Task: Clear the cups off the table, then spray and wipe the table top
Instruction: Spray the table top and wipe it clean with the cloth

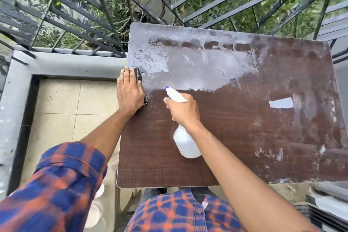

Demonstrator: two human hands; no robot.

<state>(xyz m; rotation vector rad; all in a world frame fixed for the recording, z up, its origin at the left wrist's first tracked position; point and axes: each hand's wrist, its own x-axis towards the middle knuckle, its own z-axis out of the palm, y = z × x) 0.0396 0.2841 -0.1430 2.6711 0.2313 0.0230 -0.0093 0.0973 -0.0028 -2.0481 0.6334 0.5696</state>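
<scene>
The left hand (130, 92) lay flat, fingers straight, pressing a dark cloth (139, 77) at the left edge of the brown table top (235, 137). The right hand (183, 110) gripped a white spray bottle (185, 141) over the near middle, nozzle toward the wet far half.

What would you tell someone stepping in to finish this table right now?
Left hand presses flat on the cloth at the table's left edge.
Right hand grips the spray bottle over the table, nozzle aimed toward the far left.
Done: no cups on the table top; the near part looks wiped dark.
To do: the far half and right side look wet and streaky, so wipe those.
</scene>
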